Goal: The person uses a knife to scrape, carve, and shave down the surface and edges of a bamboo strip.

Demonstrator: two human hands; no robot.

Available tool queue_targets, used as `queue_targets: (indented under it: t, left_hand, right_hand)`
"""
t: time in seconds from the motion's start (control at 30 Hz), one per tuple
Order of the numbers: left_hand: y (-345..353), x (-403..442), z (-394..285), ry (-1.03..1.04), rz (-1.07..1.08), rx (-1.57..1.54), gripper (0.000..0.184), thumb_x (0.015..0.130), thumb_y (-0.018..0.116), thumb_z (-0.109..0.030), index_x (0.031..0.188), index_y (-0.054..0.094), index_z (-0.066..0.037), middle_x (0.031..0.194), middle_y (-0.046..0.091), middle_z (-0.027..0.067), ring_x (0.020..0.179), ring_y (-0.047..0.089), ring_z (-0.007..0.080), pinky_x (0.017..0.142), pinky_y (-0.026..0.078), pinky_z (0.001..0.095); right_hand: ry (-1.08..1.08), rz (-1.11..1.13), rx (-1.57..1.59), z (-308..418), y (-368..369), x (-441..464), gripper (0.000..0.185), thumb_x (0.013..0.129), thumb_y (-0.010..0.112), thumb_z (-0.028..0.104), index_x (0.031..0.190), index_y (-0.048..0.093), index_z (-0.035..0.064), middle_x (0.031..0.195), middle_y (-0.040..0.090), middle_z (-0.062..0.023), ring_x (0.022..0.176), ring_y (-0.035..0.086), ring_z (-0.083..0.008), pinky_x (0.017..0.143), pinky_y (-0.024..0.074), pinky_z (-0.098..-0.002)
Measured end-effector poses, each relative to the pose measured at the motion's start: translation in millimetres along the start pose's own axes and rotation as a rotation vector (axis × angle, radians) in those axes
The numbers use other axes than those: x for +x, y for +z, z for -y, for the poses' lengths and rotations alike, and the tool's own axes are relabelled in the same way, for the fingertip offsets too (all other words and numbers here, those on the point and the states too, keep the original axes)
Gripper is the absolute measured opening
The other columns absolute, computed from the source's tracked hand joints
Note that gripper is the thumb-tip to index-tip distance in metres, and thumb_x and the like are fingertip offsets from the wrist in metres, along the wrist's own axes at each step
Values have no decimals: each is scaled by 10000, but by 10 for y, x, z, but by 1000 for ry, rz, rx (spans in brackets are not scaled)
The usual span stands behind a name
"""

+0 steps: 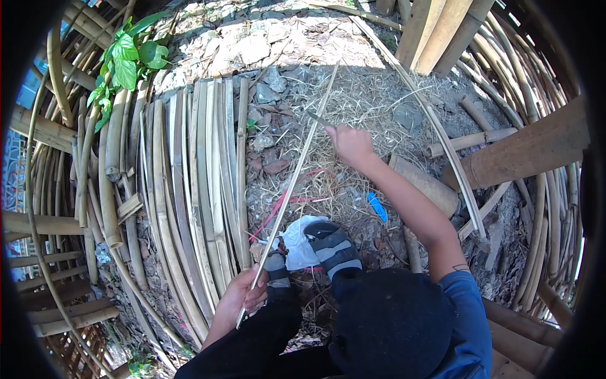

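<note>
My left hand (246,292) is closed around the near end of a long, thin bamboo strip (295,175), beside my left shoe. The strip slants up and away across the ground, its far end above the shavings. My right hand (351,146) is closed on a knife, gripping a handle that is mostly hidden by the fingers. Its dark blade (318,119) points left and lies across the strip, or just over it; I cannot tell whether they touch. Pale shavings (360,101) cover the ground around my right hand.
Split bamboo strips (211,158) lie side by side at left. Another long strip (435,123) slants at right, near a thick bamboo pole (530,145). A blue object (377,207), red string (281,203) and white plastic (300,246) are by my shoes (334,249). A leafy plant (125,60) grows upper left.
</note>
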State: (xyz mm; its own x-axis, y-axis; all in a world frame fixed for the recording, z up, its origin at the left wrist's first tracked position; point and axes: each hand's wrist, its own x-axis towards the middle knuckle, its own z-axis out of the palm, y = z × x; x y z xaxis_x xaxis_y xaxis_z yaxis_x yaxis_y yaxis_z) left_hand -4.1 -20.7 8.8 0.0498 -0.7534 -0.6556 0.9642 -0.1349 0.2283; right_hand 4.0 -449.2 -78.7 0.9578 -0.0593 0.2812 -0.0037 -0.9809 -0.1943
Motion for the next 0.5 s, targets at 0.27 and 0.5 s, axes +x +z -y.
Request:
queue_targets:
  t: [0.27,0.5]
  left_hand:
    - [-64,22,-16,-25,49,-89,436,1086,339,-358,800,475,-59,456,361,-20,323,333,75,279,290,214]
    - [-89,21,9,-49,115,-138,427,1087,333,-354,806,474,-66,456,385,-18,311,336,75,271,274,218]
  right_hand:
    - [170,9,39,605,-64,-102,553,1017,430,499,797,615,26,572,626,-165,505,643,-337,468,508,-434]
    - [376,64,-75,-76,-13,191,512,1017,459,448,786,600,13,521,594,-153,469,628,-328,446,498,-448]
